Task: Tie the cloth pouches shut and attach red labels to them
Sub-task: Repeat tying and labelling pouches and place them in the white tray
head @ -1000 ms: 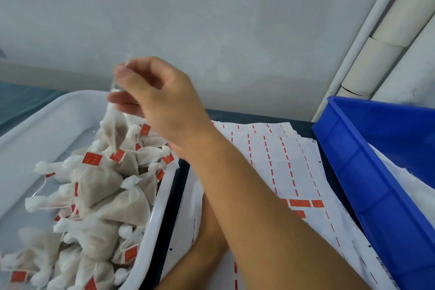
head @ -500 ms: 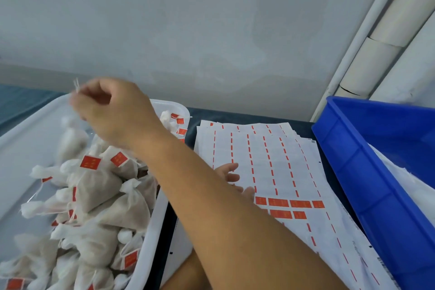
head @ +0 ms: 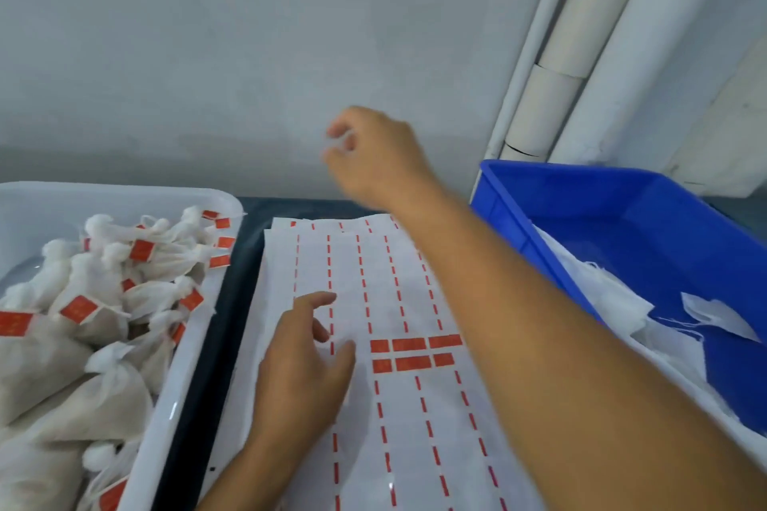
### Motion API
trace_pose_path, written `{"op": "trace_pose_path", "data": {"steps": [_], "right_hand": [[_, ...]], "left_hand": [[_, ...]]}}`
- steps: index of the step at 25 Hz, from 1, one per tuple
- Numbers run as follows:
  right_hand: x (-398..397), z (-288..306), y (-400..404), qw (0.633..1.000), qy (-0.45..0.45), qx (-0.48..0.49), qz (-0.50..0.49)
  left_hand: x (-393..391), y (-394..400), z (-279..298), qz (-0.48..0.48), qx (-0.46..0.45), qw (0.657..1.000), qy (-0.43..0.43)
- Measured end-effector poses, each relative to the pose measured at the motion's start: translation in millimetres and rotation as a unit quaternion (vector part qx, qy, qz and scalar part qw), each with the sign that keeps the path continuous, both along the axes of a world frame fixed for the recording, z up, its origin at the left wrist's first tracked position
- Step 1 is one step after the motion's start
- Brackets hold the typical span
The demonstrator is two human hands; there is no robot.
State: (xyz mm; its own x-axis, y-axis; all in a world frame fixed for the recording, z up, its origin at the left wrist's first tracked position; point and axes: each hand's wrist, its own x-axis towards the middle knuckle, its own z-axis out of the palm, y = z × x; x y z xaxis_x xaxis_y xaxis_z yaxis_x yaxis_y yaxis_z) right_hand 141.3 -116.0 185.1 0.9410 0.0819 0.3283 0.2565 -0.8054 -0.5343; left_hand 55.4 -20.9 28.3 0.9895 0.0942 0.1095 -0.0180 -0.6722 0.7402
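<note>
— Curled and blurred, your right hand point(head: 375, 156) hangs in the upper middle of the frame, above the far end of the label sheet point(head: 415, 419); whether anything is pinched in its fingertips I cannot tell.

— And your left hand point(head: 305, 369)?

— It rests on the sheet in the lower middle, fingers loosely spread and relaxed, forefinger stretched toward the top of the frame, gripping nothing.

— Which way does the sheet run?

— Its long axis goes from the bottom edge up toward the wall, leaning slightly left at the top. Red dashed lines follow that axis. Two short rows of red labels point(head: 415, 353) lie across it, just right of your left fingertips.

— Where are the pouches?

— On the left, your white tray point(head: 182, 382) holds a heap of tied cloth pouches point(head: 103, 394), lying at all angles with their gathered necks pointing every way. Many carry red tags point(head: 79, 308) near the neck.

— And to the right?

— Your blue bin point(head: 622, 228) sits in the right half, partly behind your right forearm, with loose white cloth point(head: 614, 303) piled along its near side. White pipes point(head: 581, 33) rise along the wall behind it.
</note>
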Motion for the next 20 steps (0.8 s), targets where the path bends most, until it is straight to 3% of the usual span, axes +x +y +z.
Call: {"op": "trace_pose_path", "data": {"steps": [2,4,6,9,12,15,20], "right_hand": [[9.4,3.5,-68.7,0.992,0.029,-0.046,-0.113],[10.9,-2.5,-131.4,0.972,0.065,-0.105,-0.202],[4.9,-12.9,-180.1,0.945,0.114,-0.156,-0.263],[-9.9,-19.7,-225.6,0.891,0.261,-0.233,-0.29],[-23.1,-23.5,-247.8,0.864,0.382,-0.172,-0.281],[-32.5,-30.3,-251.3,0.875,0.381,-0.135,-0.266],[-31.5,-45.7,-243.6,0.89,0.271,-0.236,-0.283]], "left_hand": [[-22.7,11.0,-12.6,0.051,-0.037,0.998,0.03],[-28.8,13.7,-14.9,0.035,0.011,0.999,0.029],[-32.4,0.5,-11.3,0.039,-0.014,0.999,0.035],[-23.7,12.5,-19.1,0.03,-0.007,0.997,0.066],[-25.7,5.2,-16.5,0.025,0.001,0.997,0.071],[-22.1,6.6,-19.8,0.017,-0.01,0.997,0.075],[-23.9,6.8,-16.3,0.012,-0.02,0.998,0.066]]}}
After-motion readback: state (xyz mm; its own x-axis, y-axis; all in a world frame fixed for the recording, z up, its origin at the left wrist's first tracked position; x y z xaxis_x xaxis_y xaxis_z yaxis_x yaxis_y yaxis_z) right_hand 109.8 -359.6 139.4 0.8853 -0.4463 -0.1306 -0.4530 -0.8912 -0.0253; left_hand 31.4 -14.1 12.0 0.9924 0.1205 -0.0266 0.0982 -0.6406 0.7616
